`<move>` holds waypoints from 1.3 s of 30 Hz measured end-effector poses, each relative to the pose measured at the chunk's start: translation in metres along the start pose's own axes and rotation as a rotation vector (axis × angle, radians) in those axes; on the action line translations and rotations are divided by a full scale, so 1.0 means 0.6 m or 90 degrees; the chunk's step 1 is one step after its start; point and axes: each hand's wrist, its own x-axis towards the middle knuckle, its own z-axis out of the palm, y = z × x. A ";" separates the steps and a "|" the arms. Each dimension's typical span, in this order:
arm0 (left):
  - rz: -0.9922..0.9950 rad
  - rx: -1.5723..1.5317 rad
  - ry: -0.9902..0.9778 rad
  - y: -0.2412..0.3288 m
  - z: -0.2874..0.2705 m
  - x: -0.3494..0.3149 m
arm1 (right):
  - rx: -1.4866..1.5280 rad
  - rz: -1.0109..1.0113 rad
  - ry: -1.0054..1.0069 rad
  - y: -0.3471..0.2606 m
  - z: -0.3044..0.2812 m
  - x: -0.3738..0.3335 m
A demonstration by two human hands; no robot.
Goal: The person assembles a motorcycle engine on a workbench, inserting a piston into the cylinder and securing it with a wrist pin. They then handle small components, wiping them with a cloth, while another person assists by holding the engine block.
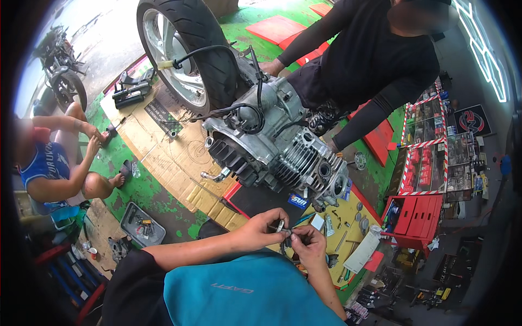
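- Nearest to my view is the teal shirt (pixel 244 293) on my own chest, low in the frame, well below the engine (pixel 277 146).
- Both forearms come up from it, and my two hands meet just below the engine's cylinder end.
- Left hand (pixel 263 228): fingers curled nearly closed, thumb and forefinger pinching a small metal part (pixel 281 226).
- Right hand (pixel 307 244): also curled in, fingertips touching the same small metal part from the other side; I cannot tell its exact shape, it is too small.
- That part sits between my hands, in the air, just below the engine and above the yellow mat (pixel 348 233).
- Loose small parts and a white sheet lie on the yellow mat, below and right of the engine.
- Rear wheel (pixel 185 49) is attached at the engine's upper left, over flattened cardboard (pixel 163 157) on the green floor.
- Another person in black clothing (pixel 370 60) crouches beyond the engine, one hand at its top.
- A seated person in a blue shirt (pixel 46 165) is well to the left of the engine.
- Red tool chest (pixel 416 214) stands to the engine's right.
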 end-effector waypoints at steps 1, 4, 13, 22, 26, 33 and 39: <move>-0.001 -0.004 -0.001 0.000 -0.001 0.000 | -0.009 0.023 -0.004 -0.003 0.000 0.000; -0.017 0.001 -0.001 0.002 -0.002 -0.002 | -0.035 0.059 -0.010 -0.010 0.002 0.000; -0.060 0.031 0.036 0.010 0.003 -0.003 | -0.162 -0.095 0.016 0.018 0.021 -0.006; -0.063 -0.118 0.060 -0.022 0.002 -0.012 | -0.305 -0.246 0.033 0.020 0.037 -0.005; -0.137 -0.118 0.088 0.006 0.006 -0.013 | -0.330 -0.267 0.027 0.011 0.040 -0.004; -0.164 -0.165 0.140 0.026 0.023 -0.012 | -0.313 -0.336 0.034 0.012 0.038 0.002; -0.052 -0.033 0.179 -0.007 0.020 -0.007 | -0.323 -0.399 0.032 0.011 0.042 0.006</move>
